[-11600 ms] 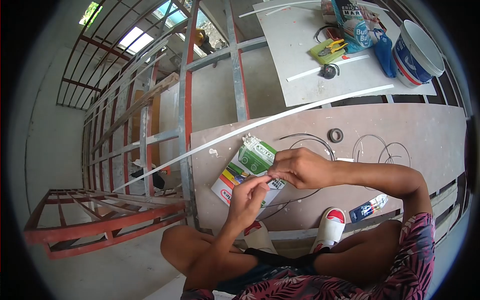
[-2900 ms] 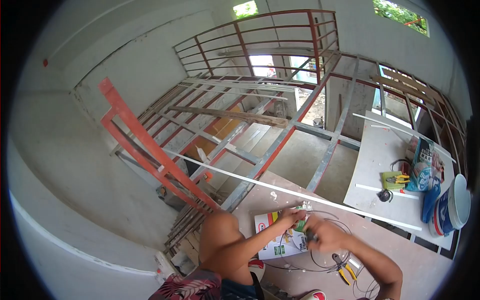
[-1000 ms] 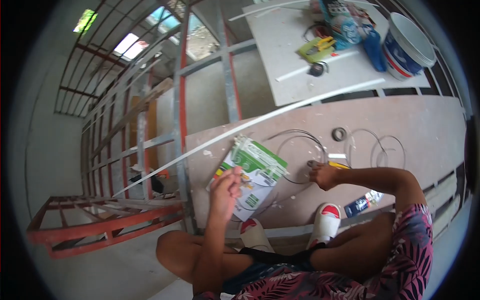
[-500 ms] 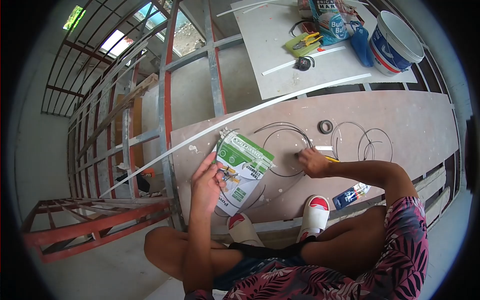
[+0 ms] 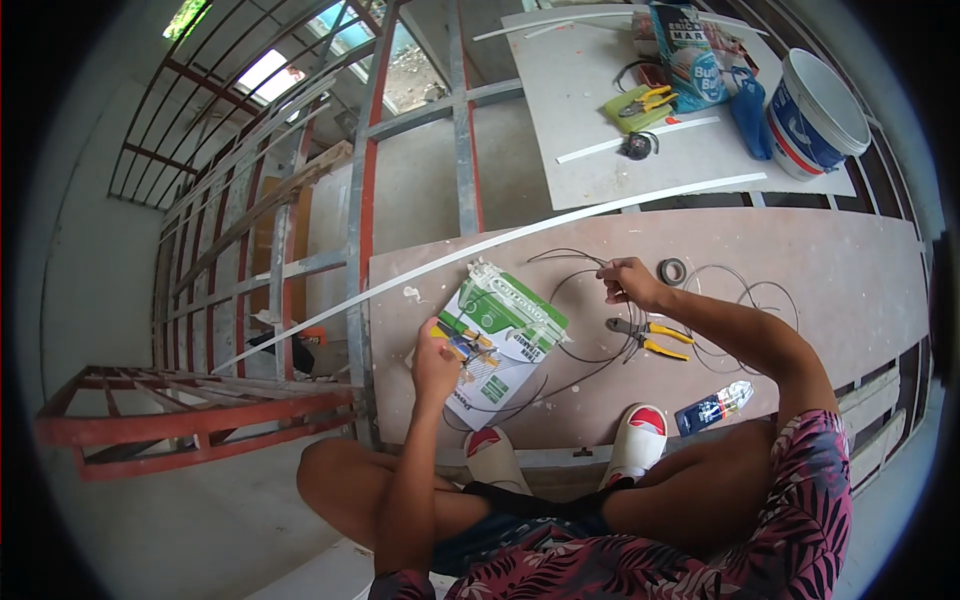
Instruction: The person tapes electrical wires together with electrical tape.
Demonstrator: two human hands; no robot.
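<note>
My left hand is closed at the left edge of a green and white package; small details at its fingertips are too fine to make out. Further right, my right hand pinches a thin dark cable whose loops run over the board. Just below that hand lie pliers with yellow handles, resting on the cable. A roll of black tape sits to the right of my right hand.
Cable coils and a blue packet lie on the brown board. A long white strip crosses its far edge. Beyond are a white bucket, a blue bag and yellow pliers. Metal framing stands left.
My right hand has moved up and away from the pliers, lifting part of the cable, and the pliers now show fully. The whole view has shifted slightly.
</note>
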